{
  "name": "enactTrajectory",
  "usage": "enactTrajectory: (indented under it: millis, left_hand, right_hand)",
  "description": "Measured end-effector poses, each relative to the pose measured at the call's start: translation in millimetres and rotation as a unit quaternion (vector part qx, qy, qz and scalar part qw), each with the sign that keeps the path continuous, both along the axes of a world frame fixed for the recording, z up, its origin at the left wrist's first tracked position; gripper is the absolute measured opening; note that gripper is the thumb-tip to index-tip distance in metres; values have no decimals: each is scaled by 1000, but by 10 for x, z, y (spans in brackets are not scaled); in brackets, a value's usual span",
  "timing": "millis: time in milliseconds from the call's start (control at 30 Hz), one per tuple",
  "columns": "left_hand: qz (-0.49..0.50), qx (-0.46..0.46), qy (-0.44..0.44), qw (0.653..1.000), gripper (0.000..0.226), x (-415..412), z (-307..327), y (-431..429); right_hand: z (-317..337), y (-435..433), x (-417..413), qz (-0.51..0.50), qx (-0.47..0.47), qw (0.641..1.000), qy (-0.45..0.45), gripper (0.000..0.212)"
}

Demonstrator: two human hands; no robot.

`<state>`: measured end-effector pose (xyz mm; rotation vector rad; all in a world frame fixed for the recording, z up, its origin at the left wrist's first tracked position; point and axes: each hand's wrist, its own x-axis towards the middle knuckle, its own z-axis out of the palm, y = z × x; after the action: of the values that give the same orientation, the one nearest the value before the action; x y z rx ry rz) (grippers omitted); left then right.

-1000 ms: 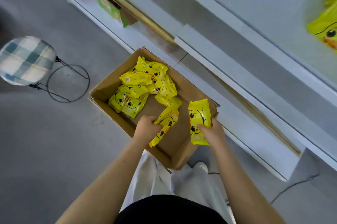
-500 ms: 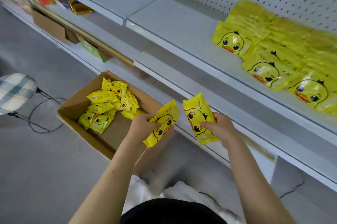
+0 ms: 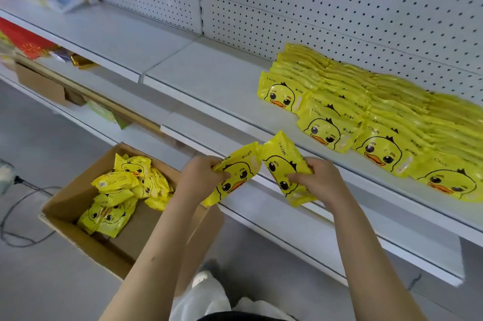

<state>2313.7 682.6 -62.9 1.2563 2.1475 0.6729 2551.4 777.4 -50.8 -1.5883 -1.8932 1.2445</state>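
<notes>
My left hand [image 3: 201, 177] grips a yellow duck-face packet [image 3: 236, 177] and my right hand [image 3: 317, 179] grips a second yellow duck-face packet [image 3: 283, 166]. The two packets touch at their top corners, in front of the white shelf's front edge [image 3: 251, 122]. On that shelf, to the right, lie rows of the same yellow packets [image 3: 366, 111]. Down at the left an open cardboard box [image 3: 78, 200] on the floor holds several more packets [image 3: 122, 190].
A white pegboard back wall [image 3: 313, 7] rises behind the shelf. A lower shelf [image 3: 339, 237] juts out below my hands. Colourful goods [image 3: 26, 41] and another cardboard box [image 3: 39, 82] sit at the far left. A black cable [image 3: 15, 216] lies on the grey floor.
Both hands have lifted their packets out of the box up to shelf height and brought them together. My view has risen from the box to the shelf.
</notes>
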Motion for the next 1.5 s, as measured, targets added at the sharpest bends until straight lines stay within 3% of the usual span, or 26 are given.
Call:
enactTrajectory:
  millis: [200, 267, 400, 600, 733, 1100, 1300, 1500]
  left_hand:
    - [-15, 10, 1, 1000, 15, -243, -13, 479]
    - [-36, 1, 9, 999, 14, -353, -4, 698]
    - [-90, 8, 20, 996, 13, -572, 92, 1165]
    - [-184, -9, 48, 982, 19, -840, 173, 1722]
    - [-214, -14, 43, 976, 15, -924, 158, 1884]
    - [-236, -11, -5, 972, 17, -1000, 130, 2101]
    - [-260, -8, 6, 966, 20, -1001, 141, 2156]
    - [-282, 2, 21, 959, 17, -956, 152, 2284]
  right_hand:
    - [175, 504, -197, -15, 21, 999, 19, 20]
    - [246, 753, -294, -8, 59, 998, -13, 18]
    - [426, 1306, -534, 19, 122, 988, -88, 47]
    - [463, 1969, -946, 69, 170, 966, -180, 59]
    - [296, 2181, -1102, 80, 177, 957, -218, 55]
    - [-11, 2196, -1076, 110, 299, 880, -352, 48]
    - [-31, 2137, -978, 97, 322, 879, -337, 55]
    - [96, 2055, -772, 30, 275, 945, -174, 41]
